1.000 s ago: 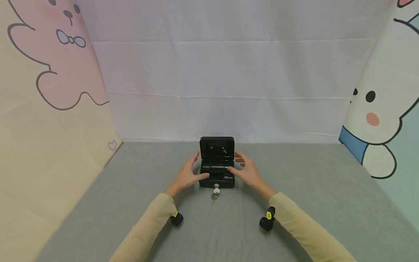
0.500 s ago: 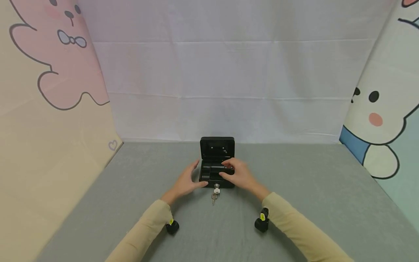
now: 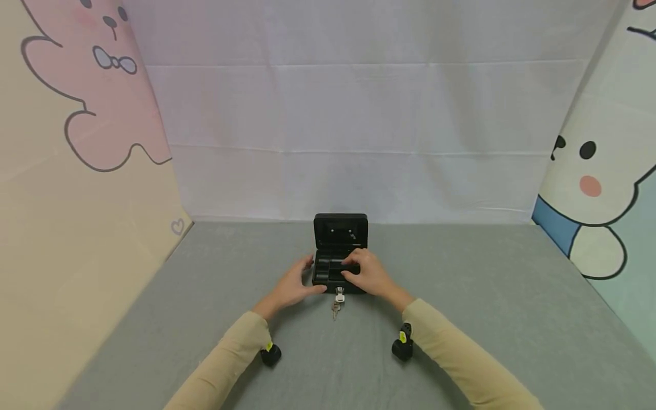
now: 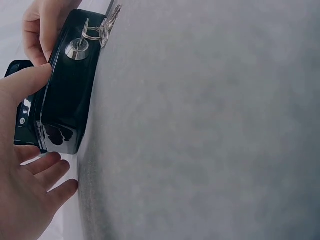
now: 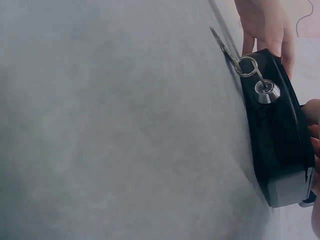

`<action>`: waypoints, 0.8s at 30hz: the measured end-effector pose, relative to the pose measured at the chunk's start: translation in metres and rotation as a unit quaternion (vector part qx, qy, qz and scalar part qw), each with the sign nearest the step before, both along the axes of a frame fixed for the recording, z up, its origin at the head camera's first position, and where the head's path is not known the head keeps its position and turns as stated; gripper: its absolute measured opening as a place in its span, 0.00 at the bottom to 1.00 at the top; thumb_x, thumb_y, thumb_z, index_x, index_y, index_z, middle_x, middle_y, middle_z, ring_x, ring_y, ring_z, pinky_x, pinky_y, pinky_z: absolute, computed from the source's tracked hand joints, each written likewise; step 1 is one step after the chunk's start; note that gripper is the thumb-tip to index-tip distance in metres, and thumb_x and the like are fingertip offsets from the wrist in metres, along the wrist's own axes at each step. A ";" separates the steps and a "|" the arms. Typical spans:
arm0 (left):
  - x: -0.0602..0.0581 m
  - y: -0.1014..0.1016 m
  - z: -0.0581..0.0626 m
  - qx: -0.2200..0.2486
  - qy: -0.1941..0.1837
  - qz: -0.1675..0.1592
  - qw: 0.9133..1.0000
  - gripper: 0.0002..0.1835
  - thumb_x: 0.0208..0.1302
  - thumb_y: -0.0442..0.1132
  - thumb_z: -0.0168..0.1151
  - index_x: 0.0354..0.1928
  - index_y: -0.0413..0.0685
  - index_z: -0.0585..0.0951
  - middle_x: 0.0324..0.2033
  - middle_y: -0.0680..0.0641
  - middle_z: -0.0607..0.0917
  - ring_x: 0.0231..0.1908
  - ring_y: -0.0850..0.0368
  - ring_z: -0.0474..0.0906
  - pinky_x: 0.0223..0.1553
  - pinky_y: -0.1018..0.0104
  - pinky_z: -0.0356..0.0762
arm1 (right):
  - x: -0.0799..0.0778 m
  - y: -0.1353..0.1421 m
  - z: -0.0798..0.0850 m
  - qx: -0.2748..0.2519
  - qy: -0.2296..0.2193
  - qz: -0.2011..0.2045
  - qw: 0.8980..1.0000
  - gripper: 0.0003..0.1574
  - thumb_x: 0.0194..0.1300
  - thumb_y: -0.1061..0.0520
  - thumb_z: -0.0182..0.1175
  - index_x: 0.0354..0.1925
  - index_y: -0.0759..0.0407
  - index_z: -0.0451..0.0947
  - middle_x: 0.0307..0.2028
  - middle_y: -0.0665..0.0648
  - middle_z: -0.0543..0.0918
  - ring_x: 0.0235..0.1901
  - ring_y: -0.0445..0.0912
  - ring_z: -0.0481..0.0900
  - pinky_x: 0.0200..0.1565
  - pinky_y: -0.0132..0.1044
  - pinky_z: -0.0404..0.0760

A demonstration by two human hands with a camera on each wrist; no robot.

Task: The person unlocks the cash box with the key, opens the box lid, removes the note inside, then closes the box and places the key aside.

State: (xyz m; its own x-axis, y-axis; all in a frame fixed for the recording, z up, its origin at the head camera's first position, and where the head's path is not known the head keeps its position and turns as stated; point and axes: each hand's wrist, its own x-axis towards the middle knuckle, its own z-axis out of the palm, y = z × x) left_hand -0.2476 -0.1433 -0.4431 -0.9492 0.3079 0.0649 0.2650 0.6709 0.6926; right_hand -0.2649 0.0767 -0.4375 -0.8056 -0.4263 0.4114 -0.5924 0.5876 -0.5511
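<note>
A small black cash box (image 3: pixel 353 288) stands on the grey table with its lid (image 3: pixel 340 232) raised at the back. A key with a ring and more keys (image 3: pixel 336 309) hangs from the silver lock (image 4: pixel 77 49) on its front. My left hand (image 3: pixel 292 285) is at the box's left end, thumb at the front rim and fingers spread along the side. My right hand (image 3: pixel 373 277) reaches over the right part of the box, fingers and thumb bent down into the black compartment tray (image 3: pixel 322 269). Whether they pinch the tray cannot be made out; the wrist views hide those fingertips behind the front wall.
The grey tabletop (image 3: pixel 487 302) extends around the box on both sides and in front. A white cloth (image 3: pixel 359 114) hangs behind the table's far edge. Printed cartoon sheets (image 3: pixel 92 256) flank it left and right. A small black camera (image 3: pixel 402 344) sits at each wrist.
My right hand has moved left from the box's right side to over its inside, fingers and thumb drawing closer together. My left hand has slid slightly nearer me. The box has stayed put.
</note>
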 end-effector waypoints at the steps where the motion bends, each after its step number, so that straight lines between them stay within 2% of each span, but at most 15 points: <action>1: 0.000 0.000 0.000 0.000 0.000 -0.001 1.000 0.46 0.50 0.52 0.67 0.66 0.38 0.58 0.60 0.38 0.68 0.59 0.44 0.65 0.59 0.49 0.62 | 0.000 -0.001 0.000 0.003 -0.001 -0.001 1.000 0.08 0.53 0.60 0.64 0.34 0.60 0.81 0.34 0.53 0.78 0.36 0.46 0.73 0.39 0.41 0.76; 10: -0.001 0.000 -0.001 0.013 0.003 -0.015 1.000 0.42 0.52 0.49 0.67 0.65 0.38 0.61 0.59 0.38 0.68 0.59 0.44 0.65 0.58 0.50 0.64 | -0.002 -0.004 0.000 0.014 0.021 0.010 1.000 0.03 0.53 0.64 0.63 0.30 0.60 0.82 0.30 0.54 0.79 0.34 0.48 0.73 0.38 0.42 0.75; 18: -0.003 -0.002 -0.005 0.009 0.010 -0.018 1.000 0.40 0.53 0.48 0.66 0.64 0.38 0.62 0.59 0.38 0.69 0.58 0.44 0.65 0.58 0.51 0.65 | -0.005 -0.006 0.000 0.026 0.011 0.008 1.000 0.04 0.54 0.64 0.62 0.30 0.60 0.83 0.29 0.53 0.79 0.33 0.47 0.73 0.37 0.41 0.74; 24: -0.002 -0.004 -0.002 0.014 0.007 -0.021 1.000 0.40 0.53 0.47 0.67 0.63 0.37 0.62 0.59 0.38 0.69 0.58 0.44 0.65 0.58 0.52 0.65 | -0.004 -0.007 0.003 0.027 0.013 0.014 0.999 0.04 0.55 0.64 0.61 0.30 0.61 0.83 0.29 0.54 0.80 0.33 0.47 0.72 0.38 0.42 0.74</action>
State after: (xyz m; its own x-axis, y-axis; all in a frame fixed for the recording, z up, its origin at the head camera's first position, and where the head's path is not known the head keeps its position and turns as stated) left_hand -0.2498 -0.1472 -0.4456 -0.9342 0.3457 0.0874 0.3025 0.6386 0.7076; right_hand -0.2691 0.0697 -0.4347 -0.7818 -0.4716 0.4080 -0.6235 0.5987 -0.5028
